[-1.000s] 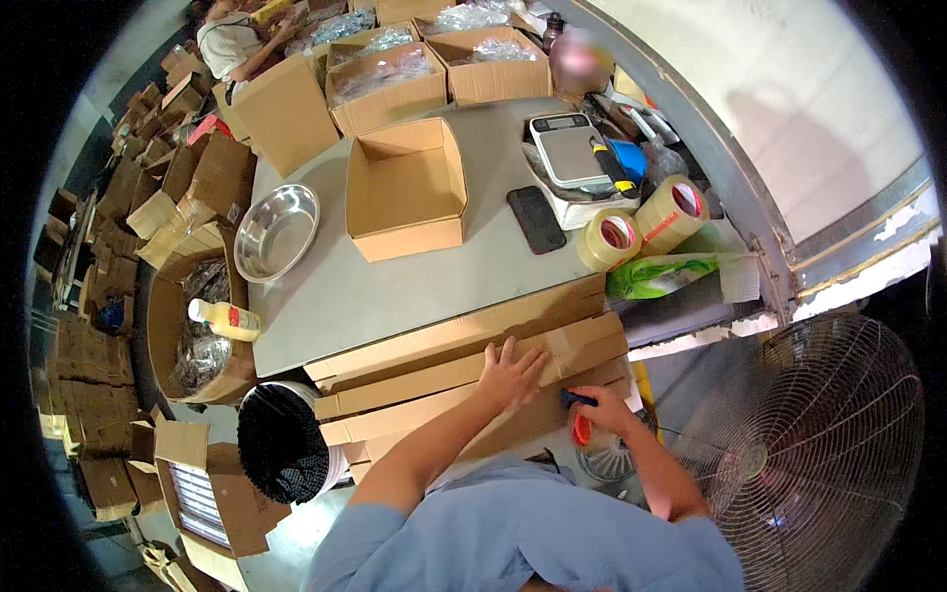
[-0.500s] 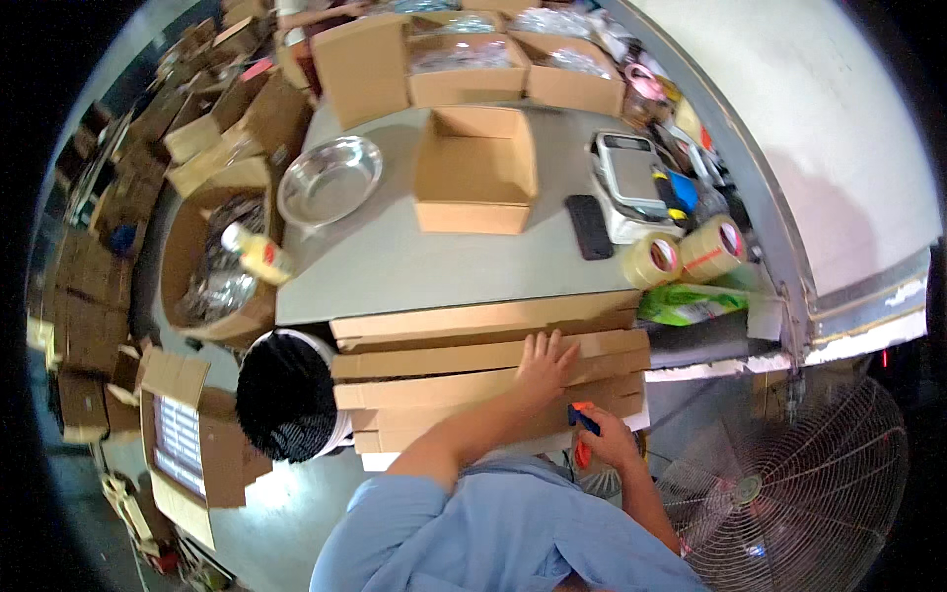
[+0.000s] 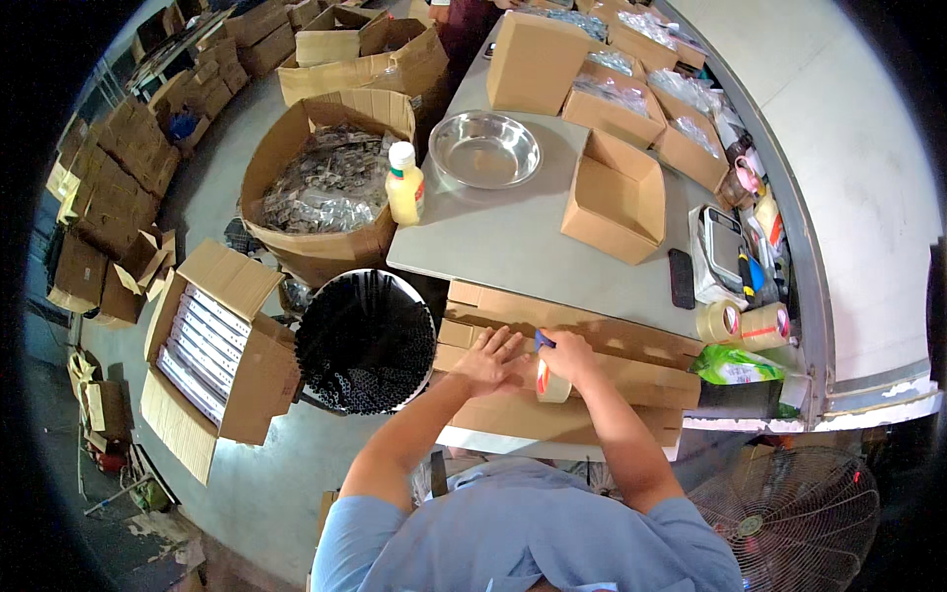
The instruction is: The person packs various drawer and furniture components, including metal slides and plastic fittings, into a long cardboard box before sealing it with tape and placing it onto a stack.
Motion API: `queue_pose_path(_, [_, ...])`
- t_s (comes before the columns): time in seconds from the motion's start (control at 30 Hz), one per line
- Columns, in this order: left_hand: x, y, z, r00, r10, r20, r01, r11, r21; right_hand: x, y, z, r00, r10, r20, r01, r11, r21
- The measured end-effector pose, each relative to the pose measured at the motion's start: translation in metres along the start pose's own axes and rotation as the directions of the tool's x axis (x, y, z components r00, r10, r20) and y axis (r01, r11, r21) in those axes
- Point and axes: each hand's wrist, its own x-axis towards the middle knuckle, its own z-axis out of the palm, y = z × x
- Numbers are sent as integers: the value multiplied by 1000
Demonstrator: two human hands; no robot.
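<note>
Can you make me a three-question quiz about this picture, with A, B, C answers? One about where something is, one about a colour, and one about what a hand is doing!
1. Where is the metal bowl?
A. on the grey table
B. on the floor
C. inside the black bin

2. What colour is the bottle's cap?
A. red
B. white
C. green

3. What is the right hand doing?
A. resting empty
B. lifting the bowl
C. gripping a tape dispenser on the long flat carton

Answers: 1 A, it sits on the tabletop. 2 B, the cap is white above the yellow bottle. 3 C, fingers wrap the dispenser while the left hand presses the carton.
</note>
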Motion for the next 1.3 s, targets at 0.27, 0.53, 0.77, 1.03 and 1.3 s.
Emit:
queue_pose_path(0.27, [-2,1,-3,1000,-10,25,9,1000,27,-52,9,30,992,-117,-55,125,978,170])
queue_pose_path(0.53, [14,18,-14,981,-51,188,48,999,23,-63,68,103,898,47,437,-305,783,542])
queue_pose_path(0.77, [52,54,-6,934,-167,315,163,986,40,-105,47,-1,994,-101,-40,105,990,91])
queue_pose_path(1.03, [94,76,-27,806,-307,505,273,951,144,-65,119,50,887,-326,-327,123,850,-512])
queue_pose_path(1.3, [-22,101,47,534,-832,-151,838,544,-38,5,57,25,819,-550,-165,550,834,-47])
